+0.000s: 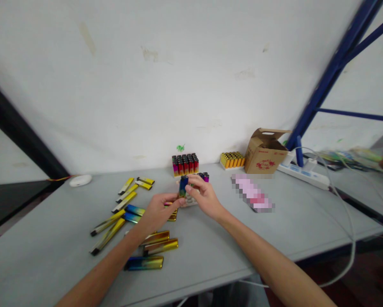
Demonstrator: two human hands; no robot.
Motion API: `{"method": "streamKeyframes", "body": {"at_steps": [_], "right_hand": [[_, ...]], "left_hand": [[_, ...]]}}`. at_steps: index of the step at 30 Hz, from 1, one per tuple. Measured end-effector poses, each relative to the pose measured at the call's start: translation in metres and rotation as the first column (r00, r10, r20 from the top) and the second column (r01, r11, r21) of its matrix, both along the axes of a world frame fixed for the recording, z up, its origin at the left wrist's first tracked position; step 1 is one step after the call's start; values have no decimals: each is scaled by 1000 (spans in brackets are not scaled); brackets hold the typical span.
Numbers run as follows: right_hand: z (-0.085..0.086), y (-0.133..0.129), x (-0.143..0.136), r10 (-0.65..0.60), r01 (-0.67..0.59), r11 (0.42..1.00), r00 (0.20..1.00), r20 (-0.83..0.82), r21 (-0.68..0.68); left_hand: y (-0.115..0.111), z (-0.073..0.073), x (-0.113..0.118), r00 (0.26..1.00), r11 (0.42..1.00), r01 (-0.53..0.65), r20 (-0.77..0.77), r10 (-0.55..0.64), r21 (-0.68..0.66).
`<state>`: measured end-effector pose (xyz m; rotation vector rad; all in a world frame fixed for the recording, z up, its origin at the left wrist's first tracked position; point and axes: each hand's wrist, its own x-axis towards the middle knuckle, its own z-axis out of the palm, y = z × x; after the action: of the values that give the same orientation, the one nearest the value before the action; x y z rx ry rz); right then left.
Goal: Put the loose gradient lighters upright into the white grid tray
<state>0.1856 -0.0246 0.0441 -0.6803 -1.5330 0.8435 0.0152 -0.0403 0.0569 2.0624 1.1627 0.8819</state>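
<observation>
A blue lighter (183, 186), fading to green at its base, stands upright between my hands. My right hand (206, 198) is closed on it, with the thumb against its side. The fingers of my left hand (161, 209) pinch at its lower end. Behind my right hand is a pale tray with round holes (191, 199), partly hidden. A few purple and dark lighters (205, 176) show at its far side. Beneath my left hand lie gold pieces (172, 214), partly covered by it.
Yellow lighters (124, 202), blue-yellow ones (144, 262) and gold ones (161, 246) lie on the left of the grey table (217, 260). At the wall are a block of red lighters (185, 165), yellow ones (232, 160), and an open carton (263, 157). A power strip (305, 175) lies right.
</observation>
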Motion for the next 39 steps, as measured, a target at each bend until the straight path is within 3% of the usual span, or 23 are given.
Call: {"method": "streamKeyframes", "body": {"at_steps": [4,9,14,18,22,27,30,34,39], "right_hand": [[2,-2,4,176,-172,979,984,28,-112],[-2,-4,1,408,-424,865,906,-114,-268],[11,1,10,194,-322,914,881,-431,-245],[23,10,34,136,-351,884,825,-549,-310],[20,18,49,64,-372,829,804,-591,-417],[14,21,49,76,-403,799,804,-590,-446],[14,22,49,115,-478,744,780,-615,-467],[15,24,52,148,-568,666,735,-662,-483],[12,25,51,123,-550,674,742,-660,-493]], "left_hand": [[-6,-1,-1,995,995,95,-34,-95,-11],[-13,-5,4,993,991,118,15,-118,-54],[-6,-9,3,979,994,99,183,-89,-41],[3,-14,-4,985,1000,-10,174,12,-12],[9,-20,-10,988,992,-109,115,101,62],[14,-23,-14,984,957,-125,-89,153,260],[17,-26,-16,965,923,-77,-203,164,378],[22,-34,-17,949,906,9,-289,126,423],[25,-42,-18,946,900,17,-298,126,435]]}}
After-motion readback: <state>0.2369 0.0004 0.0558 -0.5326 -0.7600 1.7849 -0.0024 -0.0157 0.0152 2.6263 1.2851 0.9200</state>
